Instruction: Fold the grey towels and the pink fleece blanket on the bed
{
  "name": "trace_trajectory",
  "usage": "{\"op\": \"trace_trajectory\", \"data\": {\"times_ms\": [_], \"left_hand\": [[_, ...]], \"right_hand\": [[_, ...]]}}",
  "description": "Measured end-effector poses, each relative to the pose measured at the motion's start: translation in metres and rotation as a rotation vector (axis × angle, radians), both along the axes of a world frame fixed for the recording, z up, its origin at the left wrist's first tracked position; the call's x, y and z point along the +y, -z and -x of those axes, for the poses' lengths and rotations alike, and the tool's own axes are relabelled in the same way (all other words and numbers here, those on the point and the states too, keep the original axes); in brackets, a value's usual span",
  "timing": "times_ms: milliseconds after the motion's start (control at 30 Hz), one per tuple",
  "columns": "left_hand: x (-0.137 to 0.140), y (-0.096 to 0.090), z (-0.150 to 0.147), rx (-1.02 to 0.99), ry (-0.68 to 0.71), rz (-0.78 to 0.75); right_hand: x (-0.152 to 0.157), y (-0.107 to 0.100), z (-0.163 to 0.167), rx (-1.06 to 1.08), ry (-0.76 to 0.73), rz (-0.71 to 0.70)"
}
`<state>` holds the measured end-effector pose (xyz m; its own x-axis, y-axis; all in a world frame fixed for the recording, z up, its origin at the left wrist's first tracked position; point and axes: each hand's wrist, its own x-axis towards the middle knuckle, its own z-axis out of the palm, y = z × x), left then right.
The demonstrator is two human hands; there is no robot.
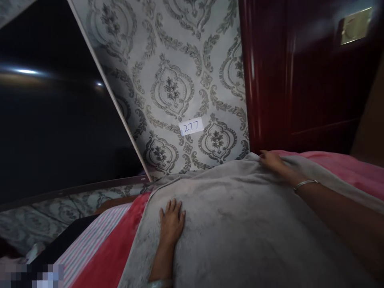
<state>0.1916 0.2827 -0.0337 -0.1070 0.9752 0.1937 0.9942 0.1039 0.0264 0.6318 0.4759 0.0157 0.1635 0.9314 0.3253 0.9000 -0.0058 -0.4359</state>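
Note:
A grey plush blanket (228, 224) lies spread out in front of me, with soft folds along its far edge. My left hand (172, 222) rests flat on it near its left border, fingers stretched and slightly apart. At the far right corner my right hand (271, 161) touches the blanket's edge, its fingers bent around the cloth there. How firmly the fingertips pinch the fabric is hard to make out. Beneath the blanket a red cover (112, 250) shows on the left, and pink cloth (336, 166) shows on the right.
A large dark TV screen (60, 108) stands at the left. Patterned wallpaper (207, 100) bears a paper label (191, 126) reading 277. A dark red door (318, 80) rises at the right. Striped cloth (93, 232) lies beside the red cover, near a dark shape at the lower left.

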Motion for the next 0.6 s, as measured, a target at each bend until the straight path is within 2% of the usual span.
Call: {"op": "trace_trajectory", "data": {"times_ms": [100,167,300,467,533,600], "left_hand": [[-0.001,0.002,0.000,0.008,-0.006,0.001],[0.000,0.003,0.000,0.012,-0.011,0.004],[0.001,0.005,0.000,0.021,-0.013,-0.006],[0.002,0.004,0.001,0.023,-0.011,-0.002],[0.002,0.004,0.001,0.028,-0.011,-0.002],[0.002,0.003,0.001,0.030,-0.017,0.007]], "right_hand": [[0.004,0.003,0.003,-0.016,0.007,0.110],[0.004,-0.002,0.002,-0.030,0.015,0.130],[0.008,-0.037,-0.006,-0.050,0.053,0.074],[0.019,-0.086,-0.015,-0.147,0.075,0.081],[0.021,-0.092,-0.016,-0.214,0.054,0.074],[0.018,-0.086,-0.015,-0.236,-0.027,0.091]]}}
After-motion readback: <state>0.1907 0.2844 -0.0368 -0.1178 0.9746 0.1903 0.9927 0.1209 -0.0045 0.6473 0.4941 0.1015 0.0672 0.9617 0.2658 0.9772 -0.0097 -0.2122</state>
